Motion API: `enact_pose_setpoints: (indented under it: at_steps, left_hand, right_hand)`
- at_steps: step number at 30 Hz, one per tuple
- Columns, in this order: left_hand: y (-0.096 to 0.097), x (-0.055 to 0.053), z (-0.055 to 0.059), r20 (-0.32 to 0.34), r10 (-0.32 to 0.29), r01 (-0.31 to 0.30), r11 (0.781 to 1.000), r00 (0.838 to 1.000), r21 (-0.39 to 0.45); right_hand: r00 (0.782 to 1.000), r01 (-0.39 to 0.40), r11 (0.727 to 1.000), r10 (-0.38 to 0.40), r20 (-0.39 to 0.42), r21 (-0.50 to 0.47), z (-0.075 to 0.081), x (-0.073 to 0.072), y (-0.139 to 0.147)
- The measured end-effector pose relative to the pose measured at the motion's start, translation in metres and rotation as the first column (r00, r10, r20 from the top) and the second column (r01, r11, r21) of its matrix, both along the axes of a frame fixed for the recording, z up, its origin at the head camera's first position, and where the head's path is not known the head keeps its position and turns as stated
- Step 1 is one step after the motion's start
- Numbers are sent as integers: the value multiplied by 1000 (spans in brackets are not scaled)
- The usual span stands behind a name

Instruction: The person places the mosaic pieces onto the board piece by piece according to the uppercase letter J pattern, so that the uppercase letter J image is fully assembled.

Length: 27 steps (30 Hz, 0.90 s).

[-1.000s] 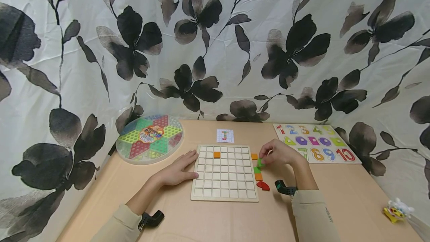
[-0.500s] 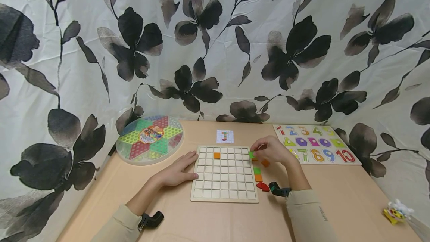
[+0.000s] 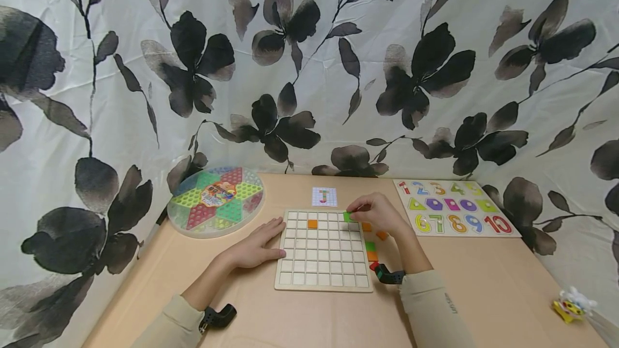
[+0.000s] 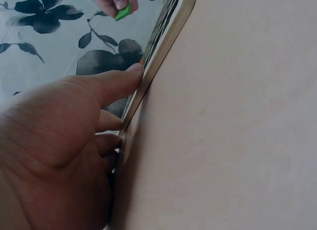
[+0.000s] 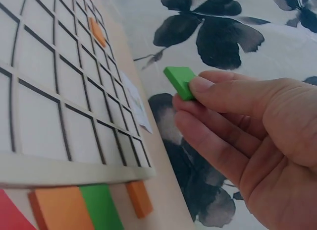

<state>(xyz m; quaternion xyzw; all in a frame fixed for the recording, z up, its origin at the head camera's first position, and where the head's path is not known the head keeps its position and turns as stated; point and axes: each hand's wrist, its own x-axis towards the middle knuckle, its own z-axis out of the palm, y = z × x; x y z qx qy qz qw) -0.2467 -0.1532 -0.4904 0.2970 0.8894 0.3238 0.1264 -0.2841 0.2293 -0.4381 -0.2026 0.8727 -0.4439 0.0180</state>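
Note:
My right hand pinches a green square tile between thumb and fingers, over the far right corner of the wooden grid board. In the right wrist view the tile is held tilted, apart from the board. An orange tile lies in a cell near the board's far edge. My left hand rests at the board's left side, its extended fingers and thumb touching the edge. In the left wrist view the thumb lies against the wooden rim.
Beside the board's right edge lie a green tile, several orange tiles and red pieces, partly hidden. A pattern card lies behind the board. A round game board stands back left, a number puzzle back right, a small toy far right.
My right hand has moved left with the green tile, from the loose pieces to over the board's corner. One orange tile now lies farther right. My left hand has stayed in place.

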Motion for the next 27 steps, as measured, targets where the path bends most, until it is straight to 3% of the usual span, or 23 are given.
enact_pose_setpoints:
  at_steps: [9, 16, 21, 27]
  left_hand:
    - [-1, -1, 0, 3, -2, 2, 1000, 1000, -1]
    - [-1, 0, 1, 7, 2, -2, 1000, 1000, 2]
    - [0, 0, 2, 7, -1, 1, 1000, 1000, 0]
    - [0, 0, 2, 5, 2, -2, 1000, 1000, 5]
  right_hand:
    - [997, 27, 996, -33, -72, -79, -8, -2, -22]
    - [992, 128, 973, -124, 30, -191, -13, -1, -41]
    - [991, 120, 973, -128, -27, -199, -17, -1, -48]
    - [988, 143, 972, -152, -35, -186, -25, -4, -54]
